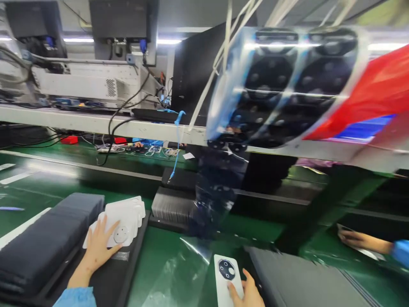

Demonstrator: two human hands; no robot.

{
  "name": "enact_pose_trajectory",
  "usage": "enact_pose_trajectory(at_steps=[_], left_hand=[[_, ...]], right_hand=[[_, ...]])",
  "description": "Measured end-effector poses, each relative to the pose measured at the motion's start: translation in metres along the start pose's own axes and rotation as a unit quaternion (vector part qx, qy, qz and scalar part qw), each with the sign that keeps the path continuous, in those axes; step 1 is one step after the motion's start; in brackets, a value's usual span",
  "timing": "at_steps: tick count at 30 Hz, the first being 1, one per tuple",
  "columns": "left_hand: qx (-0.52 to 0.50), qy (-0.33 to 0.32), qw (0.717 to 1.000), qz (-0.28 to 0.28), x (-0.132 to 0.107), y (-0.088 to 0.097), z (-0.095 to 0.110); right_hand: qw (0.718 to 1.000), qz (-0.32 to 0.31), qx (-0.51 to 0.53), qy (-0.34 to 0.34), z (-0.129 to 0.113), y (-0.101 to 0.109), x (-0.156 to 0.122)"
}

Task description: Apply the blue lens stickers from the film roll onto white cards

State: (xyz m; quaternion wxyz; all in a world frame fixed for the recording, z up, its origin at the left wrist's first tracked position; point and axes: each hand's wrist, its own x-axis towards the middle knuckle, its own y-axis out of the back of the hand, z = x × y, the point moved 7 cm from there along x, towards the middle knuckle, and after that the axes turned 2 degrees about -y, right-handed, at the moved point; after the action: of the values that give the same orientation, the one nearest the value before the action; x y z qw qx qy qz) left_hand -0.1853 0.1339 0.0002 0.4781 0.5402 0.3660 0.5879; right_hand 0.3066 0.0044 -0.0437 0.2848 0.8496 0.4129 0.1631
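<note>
Here, white panel [220,281]: a slim, pale, rounded rectangle with a dark round patch near its upper end; the patch carries several pale rings and one plain white circle. Its lower end runs out of view.
Right hand [247,294]: pinching the white panel by its right side, thumb over the face and fingers at the edge, so the panel lies just left of the palm. Whether it is lifted or touches the green tabletop [159,260], I cannot tell.
Left hand [97,247]: fingers spread wide over a fan of white panels [128,212], which overlap and reach up and to the right beyond the fingertips; the front one shows a round outline with small dark dots.
Black tray [139,251]: under the fanned panels, with a long dark foam stack [60,234] to their left.
Film roll [287,81]: overhead, carrying dark round patches, a strip trailing down between the two hands.
Grey stack [319,277]: just right of the right hand.
Co-worker's hand [361,240]: farther right, below a blue sleeve's cuff.
</note>
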Motion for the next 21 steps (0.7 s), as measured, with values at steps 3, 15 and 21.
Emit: enact_pose_trajectory(at_steps=[3, 15, 21], left_hand=[[0.011, -0.007, 0.999, 0.029, 0.007, 0.007, 0.001], [-0.265, 0.184, 0.894, 0.312, -0.025, 0.098, 0.003], [-0.621, 0.24, 0.704, 0.247, -0.035, 0.079, 0.047]], right_hand=[[0.993, 0.078, -0.069, 0.055, -0.024, 0.012, -0.008], [0.971, -0.066, 0.213, 0.085, -0.088, -0.046, 0.024], [0.956, -0.144, 0.238, 0.096, -0.096, -0.05, 0.0]])
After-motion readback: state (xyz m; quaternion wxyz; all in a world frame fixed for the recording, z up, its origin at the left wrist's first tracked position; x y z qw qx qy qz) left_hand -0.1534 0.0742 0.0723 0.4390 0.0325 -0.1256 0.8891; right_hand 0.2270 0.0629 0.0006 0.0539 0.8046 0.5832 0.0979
